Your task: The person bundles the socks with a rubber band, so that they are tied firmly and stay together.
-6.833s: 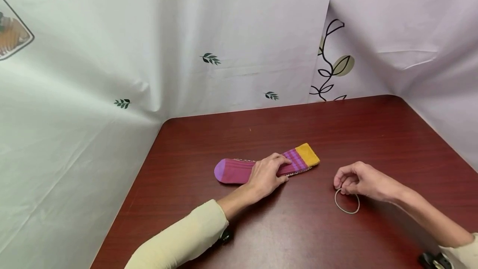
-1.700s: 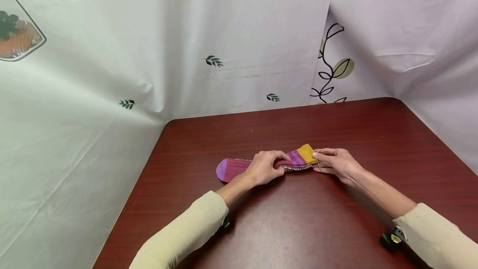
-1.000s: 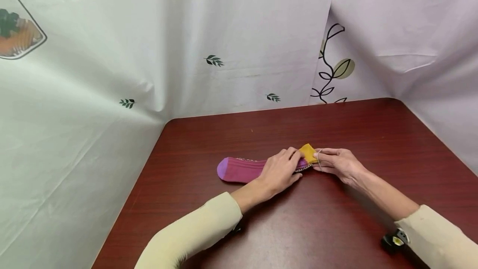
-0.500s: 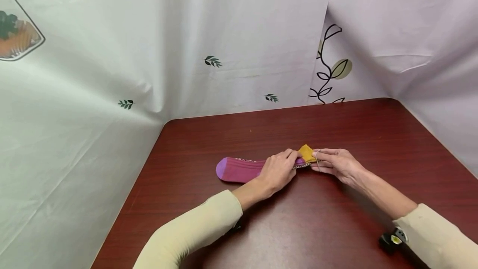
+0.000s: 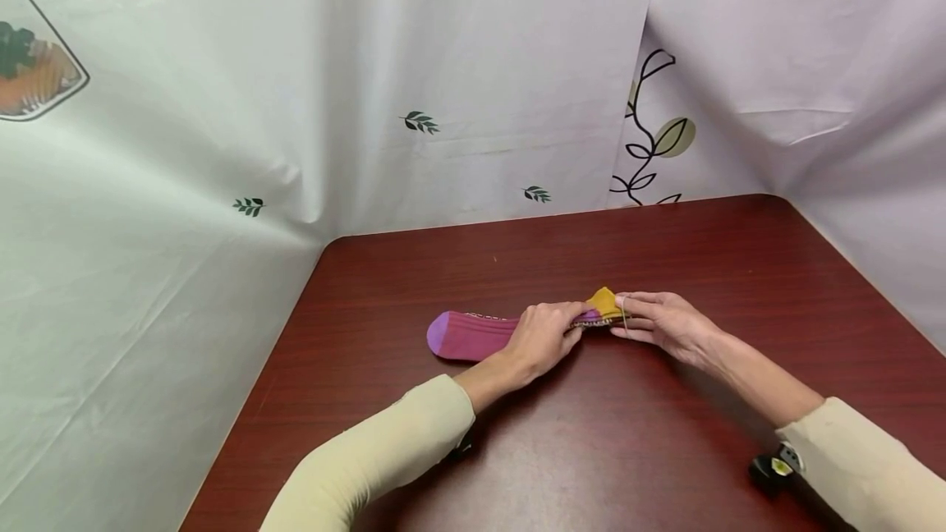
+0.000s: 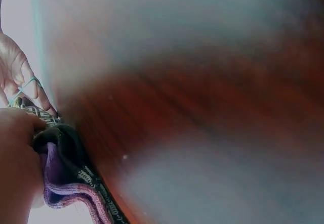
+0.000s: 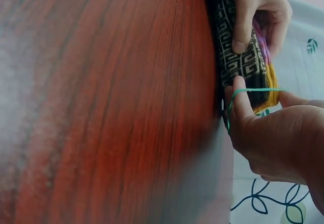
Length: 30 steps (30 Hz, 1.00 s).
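Observation:
A maroon sock (image 5: 473, 337) with a lilac toe and yellow cuff (image 5: 604, 300) lies on top of a black-and-white patterned sock (image 7: 242, 57). Near the cuff, my left hand (image 5: 543, 339) pinches both socks together between thumb and fingers, so the fabric bunches into folds, seen in the left wrist view. A thin rubber band (image 7: 258, 89) is stretched around the spread, fairly straight fingers and thumb of my right hand (image 5: 668, 323). Those fingertips stand on either side of the cuff end, with the band across it. My left hand covers the middle of the socks.
The socks lie on a dark red wood-grain table (image 5: 414, 269). A pale curtain (image 5: 473, 146) with leaf prints hangs along its back and sides. Small black devices, one visible at the right cuff (image 5: 772, 470), are worn on the wrists.
My right hand has brought the rubber band from the right over to the cuff and spread it. My left hand has slid toward the cuff and squeezed the socks narrower.

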Motion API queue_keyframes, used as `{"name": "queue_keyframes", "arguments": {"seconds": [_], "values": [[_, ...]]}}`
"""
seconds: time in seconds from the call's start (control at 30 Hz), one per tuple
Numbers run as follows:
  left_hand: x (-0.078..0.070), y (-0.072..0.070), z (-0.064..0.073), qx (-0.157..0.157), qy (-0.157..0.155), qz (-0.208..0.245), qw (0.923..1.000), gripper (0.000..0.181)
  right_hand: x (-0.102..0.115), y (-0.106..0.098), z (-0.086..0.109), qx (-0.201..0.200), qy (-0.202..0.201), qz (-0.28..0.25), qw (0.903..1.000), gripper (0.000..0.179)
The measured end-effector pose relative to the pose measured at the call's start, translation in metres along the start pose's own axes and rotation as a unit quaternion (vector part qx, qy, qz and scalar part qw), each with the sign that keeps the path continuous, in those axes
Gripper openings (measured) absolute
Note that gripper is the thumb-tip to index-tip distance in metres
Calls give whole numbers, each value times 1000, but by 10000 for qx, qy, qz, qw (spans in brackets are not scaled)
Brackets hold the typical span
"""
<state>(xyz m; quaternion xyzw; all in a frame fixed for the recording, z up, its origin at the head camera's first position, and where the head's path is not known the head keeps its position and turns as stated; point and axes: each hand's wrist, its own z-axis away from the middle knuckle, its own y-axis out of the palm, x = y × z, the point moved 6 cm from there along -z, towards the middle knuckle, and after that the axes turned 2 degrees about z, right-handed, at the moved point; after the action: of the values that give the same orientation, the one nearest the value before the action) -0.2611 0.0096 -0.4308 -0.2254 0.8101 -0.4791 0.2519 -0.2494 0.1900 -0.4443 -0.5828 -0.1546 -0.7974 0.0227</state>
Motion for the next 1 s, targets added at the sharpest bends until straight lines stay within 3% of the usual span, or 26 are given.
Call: {"name": "queue_keyframes", "arguments": {"seconds": [0.47,1.0], "values": [[1,0,1,10,137,199,9997,28,2,5,-9,164,-140,226,9995,71],[-3,0,3,20,397,75,9992,29,-1,7,-15,562,-58,523,9970,68]]}}
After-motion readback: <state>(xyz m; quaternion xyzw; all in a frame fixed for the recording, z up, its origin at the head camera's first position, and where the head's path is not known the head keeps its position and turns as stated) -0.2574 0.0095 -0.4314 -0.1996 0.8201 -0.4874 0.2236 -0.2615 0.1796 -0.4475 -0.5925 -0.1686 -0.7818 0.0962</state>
